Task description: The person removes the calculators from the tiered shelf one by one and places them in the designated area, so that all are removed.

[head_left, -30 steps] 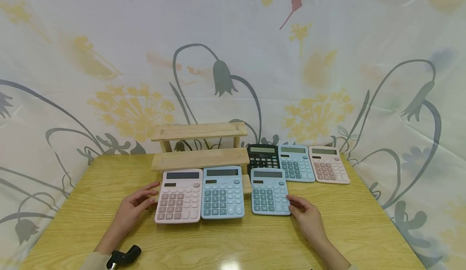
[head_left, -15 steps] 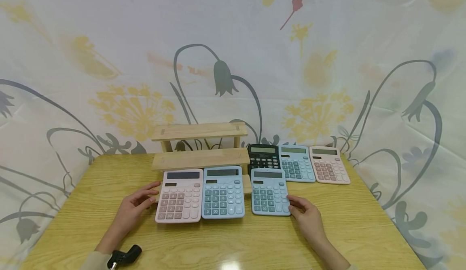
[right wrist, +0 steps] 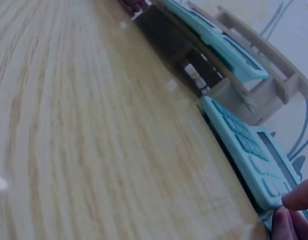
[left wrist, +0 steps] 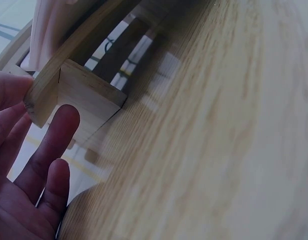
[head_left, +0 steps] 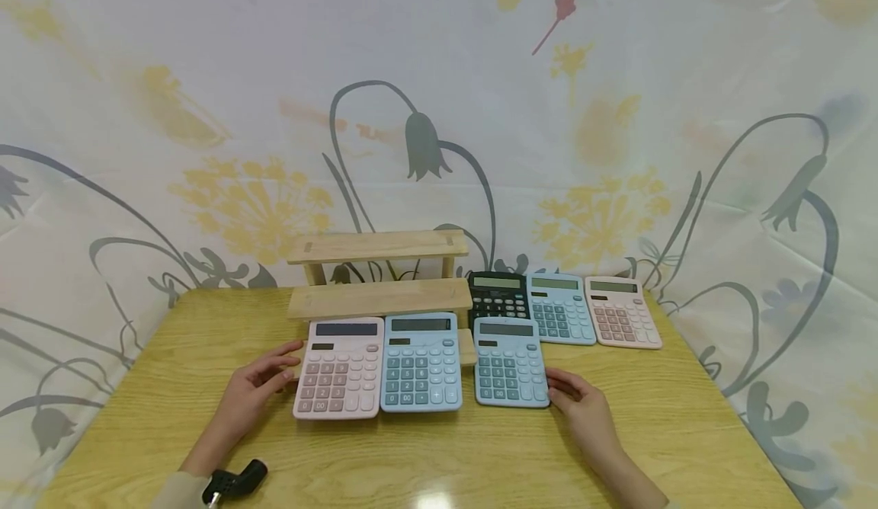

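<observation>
My left hand [head_left: 257,387] is at the left end of the wooden tiered rack [head_left: 380,301]; in the left wrist view its thumb and fingertips meet the end of a board, with the other fingers held out loosely. On the rack's lowest tier, side by side, lean a pink calculator [head_left: 339,368] and a blue calculator [head_left: 421,360]. Just right of the rack, a second blue calculator [right wrist: 246,155] has its lower right corner pinched by my right hand [head_left: 583,414], thumb above and fingers below. A dark gap shows under its near edge in the right wrist view.
Behind the pinched calculator stand a black calculator [head_left: 498,293], another blue calculator [head_left: 561,307] and another pink calculator [head_left: 623,311] in a row. The rack's two upper boards carry nothing. A flowered cloth [head_left: 439,75] hangs behind the wooden table [head_left: 384,463].
</observation>
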A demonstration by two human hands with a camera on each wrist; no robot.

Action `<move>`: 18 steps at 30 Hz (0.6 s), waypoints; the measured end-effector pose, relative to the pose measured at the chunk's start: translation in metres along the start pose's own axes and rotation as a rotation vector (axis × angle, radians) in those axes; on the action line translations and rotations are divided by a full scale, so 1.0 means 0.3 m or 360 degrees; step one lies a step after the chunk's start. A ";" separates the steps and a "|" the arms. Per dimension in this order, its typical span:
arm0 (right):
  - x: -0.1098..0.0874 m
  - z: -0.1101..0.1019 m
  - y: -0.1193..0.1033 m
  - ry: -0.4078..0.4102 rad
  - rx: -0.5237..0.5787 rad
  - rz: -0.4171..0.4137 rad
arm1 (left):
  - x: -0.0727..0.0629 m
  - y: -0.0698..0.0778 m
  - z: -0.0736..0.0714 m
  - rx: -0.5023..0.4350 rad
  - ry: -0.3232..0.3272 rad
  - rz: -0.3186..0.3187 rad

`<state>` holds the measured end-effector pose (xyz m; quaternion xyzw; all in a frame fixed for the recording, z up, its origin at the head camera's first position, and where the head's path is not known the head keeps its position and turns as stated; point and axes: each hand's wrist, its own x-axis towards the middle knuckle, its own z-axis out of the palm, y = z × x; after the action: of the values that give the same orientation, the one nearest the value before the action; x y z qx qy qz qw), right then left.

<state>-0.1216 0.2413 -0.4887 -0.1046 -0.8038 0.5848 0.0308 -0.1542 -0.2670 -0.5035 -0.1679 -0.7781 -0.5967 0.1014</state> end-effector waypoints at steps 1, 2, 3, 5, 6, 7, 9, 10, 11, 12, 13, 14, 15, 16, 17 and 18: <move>0.001 -0.002 -0.005 -0.0009 0.0046 0.0028 | 0.002 -0.001 0.000 0.0000 -0.0002 0.0006; 0.001 -0.005 -0.009 -0.0015 0.0078 0.0051 | 0.003 -0.002 0.000 -0.0003 -0.0005 0.0011; 0.001 -0.007 -0.014 -0.0020 0.0100 0.0068 | 0.004 -0.002 0.000 -0.0002 -0.0008 0.0014; -0.001 -0.011 -0.022 -0.0030 0.0125 0.0093 | 0.003 -0.005 0.001 -0.0003 -0.0011 0.0015; -0.002 -0.013 -0.026 -0.0035 0.0135 0.0102 | 0.003 -0.006 0.002 -0.0001 -0.0013 0.0016; -0.003 -0.014 -0.030 -0.0036 0.0136 0.0100 | 0.003 -0.007 0.002 0.0000 -0.0013 0.0016; -0.005 -0.017 -0.038 -0.0040 0.0149 0.0094 | 0.002 -0.008 0.003 0.0003 -0.0008 0.0014; -0.005 -0.017 -0.043 -0.0042 0.0159 0.0087 | 0.002 -0.009 0.002 0.0002 -0.0004 0.0014; -0.006 -0.017 -0.047 -0.0043 0.0167 0.0083 | 0.002 -0.009 0.002 0.0003 -0.0003 0.0013; -0.006 -0.017 -0.052 -0.0044 0.0179 0.0077 | 0.002 -0.009 0.002 0.0004 -0.0001 0.0014; -0.007 -0.017 -0.057 -0.0046 0.0193 0.0072 | 0.002 -0.009 0.001 0.0005 0.0000 0.0015; -0.008 -0.016 -0.061 -0.0051 0.0208 0.0067 | 0.002 -0.010 0.000 0.0008 0.0000 0.0016; -0.008 -0.014 -0.065 -0.0055 0.0219 0.0058 | 0.002 -0.010 -0.001 0.0007 0.0001 0.0019; -0.009 -0.012 -0.068 -0.0064 0.0231 0.0047 | 0.002 -0.010 -0.001 0.0004 0.0001 0.0021; -0.010 -0.009 -0.072 -0.0074 0.0242 0.0034 | 0.003 -0.010 -0.002 0.0002 -0.0001 0.0022; -0.011 -0.005 -0.075 -0.0082 0.0256 0.0018 | 0.003 -0.009 -0.002 0.0000 -0.0002 0.0026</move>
<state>-0.1210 0.2354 -0.4666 -0.0913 -0.7541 0.6502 0.0152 -0.1562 -0.2681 -0.5054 -0.1748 -0.7767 -0.5958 0.1058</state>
